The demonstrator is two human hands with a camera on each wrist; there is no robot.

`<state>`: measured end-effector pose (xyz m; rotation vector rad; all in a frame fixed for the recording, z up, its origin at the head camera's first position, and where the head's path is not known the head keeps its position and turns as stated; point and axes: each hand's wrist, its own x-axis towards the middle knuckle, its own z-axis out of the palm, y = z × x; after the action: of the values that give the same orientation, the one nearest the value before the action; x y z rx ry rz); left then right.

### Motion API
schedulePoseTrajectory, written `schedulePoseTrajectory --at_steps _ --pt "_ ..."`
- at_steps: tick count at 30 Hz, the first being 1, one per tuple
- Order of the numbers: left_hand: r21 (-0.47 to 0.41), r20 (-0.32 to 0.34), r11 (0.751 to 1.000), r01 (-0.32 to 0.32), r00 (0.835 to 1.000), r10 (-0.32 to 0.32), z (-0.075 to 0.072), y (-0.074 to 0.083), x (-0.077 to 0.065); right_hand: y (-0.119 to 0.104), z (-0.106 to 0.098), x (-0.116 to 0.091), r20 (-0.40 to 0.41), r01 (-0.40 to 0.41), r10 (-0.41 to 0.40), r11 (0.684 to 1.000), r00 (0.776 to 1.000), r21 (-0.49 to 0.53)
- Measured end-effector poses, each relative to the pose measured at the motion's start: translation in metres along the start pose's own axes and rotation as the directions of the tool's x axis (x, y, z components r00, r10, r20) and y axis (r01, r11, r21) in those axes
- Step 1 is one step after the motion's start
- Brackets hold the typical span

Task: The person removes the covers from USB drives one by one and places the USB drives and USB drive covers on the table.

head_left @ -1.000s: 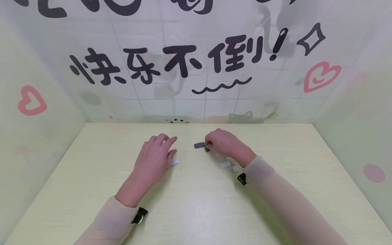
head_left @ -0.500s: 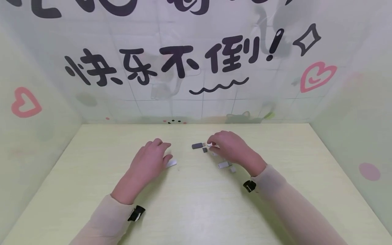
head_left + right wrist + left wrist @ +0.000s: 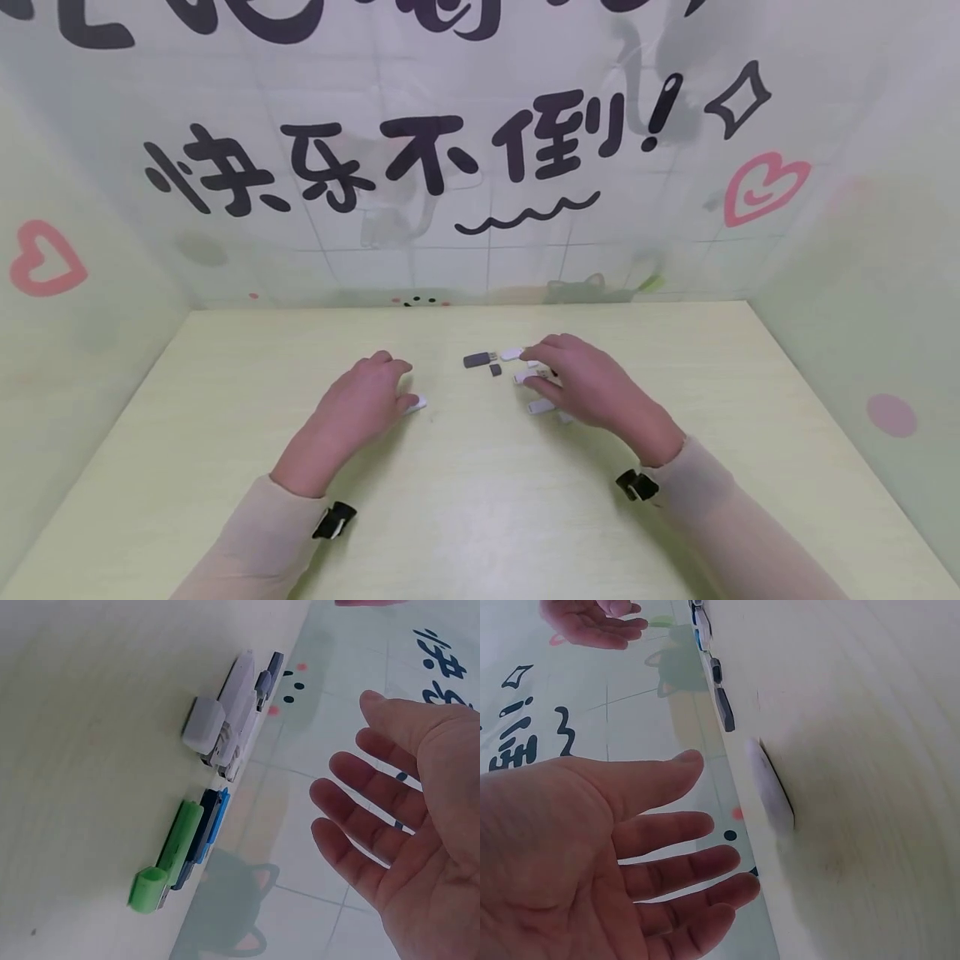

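My left hand (image 3: 358,408) hovers at the left with loosely bent fingers, holding nothing. Below its thumb a small white stick (image 3: 771,791) lies on the table, partly covered in the head view. My right hand (image 3: 600,383) is over a group of USB flash drives, thumb and fingers spread apart with nothing between them. A grey USB drive (image 3: 476,360) lies uncapped, with its grey cap (image 3: 496,370) beside it. White USB drives (image 3: 512,354) lie to its right, partly under the hand. The right wrist view shows a green USB drive (image 3: 180,844) with its green cap (image 3: 148,889) off.
Dark blue and bright blue drives (image 3: 217,817) lie next to the green one. The pale wooden table (image 3: 465,508) is bounded by a printed back wall (image 3: 420,267) and side walls. Black straps (image 3: 637,484) sit at both wrists.
My right hand has left the grey drive's connector end and drawn back right and nearer, its fingers parting. My left hand stays near the white stick. The head view has shifted slightly.
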<state>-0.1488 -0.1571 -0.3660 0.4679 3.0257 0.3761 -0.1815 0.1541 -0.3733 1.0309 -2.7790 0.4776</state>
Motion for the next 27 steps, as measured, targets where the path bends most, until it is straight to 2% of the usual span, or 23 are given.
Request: schedulePoseTrajectory --at_steps 11,17,27 --pt "-0.022 0.114 0.999 0.038 0.993 -0.035 0.007 -0.004 0.007 -0.004 -0.003 -0.023 -0.069 0.031 -0.029 0.999 0.997 0.031" --pt "-0.045 0.139 0.997 0.057 0.989 -0.050 0.012 -0.005 0.012 -0.007 -0.002 -0.029 -0.091 0.032 -0.028 0.999 0.995 0.036" --pt "-0.034 0.161 0.997 0.065 0.985 -0.059 0.014 -0.005 0.016 -0.007 0.001 -0.032 -0.092 0.054 -0.050 0.998 0.994 0.042"
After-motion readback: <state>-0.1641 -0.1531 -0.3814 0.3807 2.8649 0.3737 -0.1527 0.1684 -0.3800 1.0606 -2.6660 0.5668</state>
